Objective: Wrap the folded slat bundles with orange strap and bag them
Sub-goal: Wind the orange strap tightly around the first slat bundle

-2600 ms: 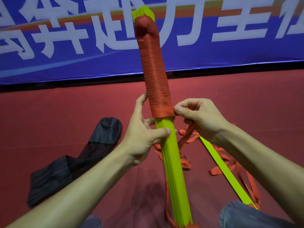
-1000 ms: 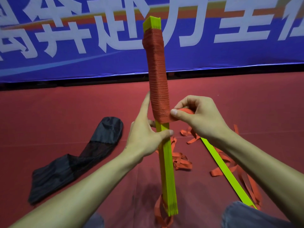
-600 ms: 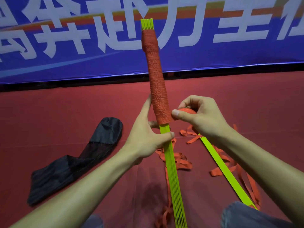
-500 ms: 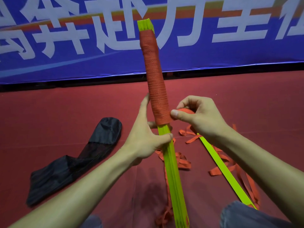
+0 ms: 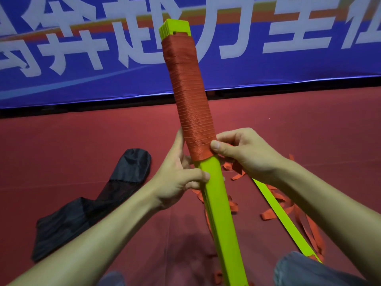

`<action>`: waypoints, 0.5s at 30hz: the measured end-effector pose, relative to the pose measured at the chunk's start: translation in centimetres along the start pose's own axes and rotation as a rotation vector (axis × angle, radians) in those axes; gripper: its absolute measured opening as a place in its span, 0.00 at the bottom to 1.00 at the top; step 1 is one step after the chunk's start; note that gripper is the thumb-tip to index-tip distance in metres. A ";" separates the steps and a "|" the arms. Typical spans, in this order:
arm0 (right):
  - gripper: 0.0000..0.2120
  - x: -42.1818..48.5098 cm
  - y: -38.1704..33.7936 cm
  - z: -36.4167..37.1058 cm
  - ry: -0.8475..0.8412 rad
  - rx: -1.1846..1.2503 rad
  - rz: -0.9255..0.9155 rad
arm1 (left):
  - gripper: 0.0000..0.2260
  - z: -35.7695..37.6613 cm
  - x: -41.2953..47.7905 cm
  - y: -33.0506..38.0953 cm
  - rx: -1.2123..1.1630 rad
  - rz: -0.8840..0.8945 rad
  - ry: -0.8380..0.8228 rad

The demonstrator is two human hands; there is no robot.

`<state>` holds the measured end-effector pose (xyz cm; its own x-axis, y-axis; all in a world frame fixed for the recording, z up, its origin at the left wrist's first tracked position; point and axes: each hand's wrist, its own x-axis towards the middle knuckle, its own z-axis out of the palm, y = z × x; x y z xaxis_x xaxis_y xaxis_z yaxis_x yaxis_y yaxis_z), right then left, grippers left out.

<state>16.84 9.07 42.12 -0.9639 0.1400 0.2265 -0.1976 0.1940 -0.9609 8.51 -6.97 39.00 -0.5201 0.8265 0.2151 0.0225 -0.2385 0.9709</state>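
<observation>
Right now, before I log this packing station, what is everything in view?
bundle of slats: one, yellow-green, upright at centre
strap: count unclear, orange, wound round the bundle's upper half, loose on the floor
loose slat: one, yellow-green, floor at right
bag: one, black, floor at left
banner: one, blue, white characters, behind
left grip: one, bare hand, holds the bundle below the wrap
right grip: one, bare hand, pinches the strap at the wrap's edge

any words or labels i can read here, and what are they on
"力": large white character on the blue banner, just right of the slat bundle.
"全", probably: the next character to the right, its top cut off by the frame.
Other banner characters: cropped or hidden behind the bundle, not surely readable.
Slat bundle, orange strap, black bag: no text visible.
</observation>
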 end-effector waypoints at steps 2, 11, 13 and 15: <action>0.15 -0.1 -0.1 0.2 -0.059 0.012 0.020 | 0.43 -0.3 0.0 0.0 -0.018 -0.028 -0.036; 0.14 0.3 0.2 1.4 0.325 -0.100 -0.012 | 0.58 1.9 0.0 -0.1 0.365 0.042 0.244; 0.16 0.3 0.2 1.9 0.385 -0.151 -0.006 | 0.59 2.0 0.2 -0.5 0.483 0.045 0.319; 0.17 0.3 0.1 2.4 0.414 -0.191 -0.013 | 0.57 2.0 0.4 -0.7 0.548 0.067 0.383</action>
<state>16.08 6.79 41.68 -0.8015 0.5049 0.3204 -0.1357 0.3684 -0.9197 9.95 -5.44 38.62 -0.7667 0.5555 0.3220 0.4427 0.0941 0.8917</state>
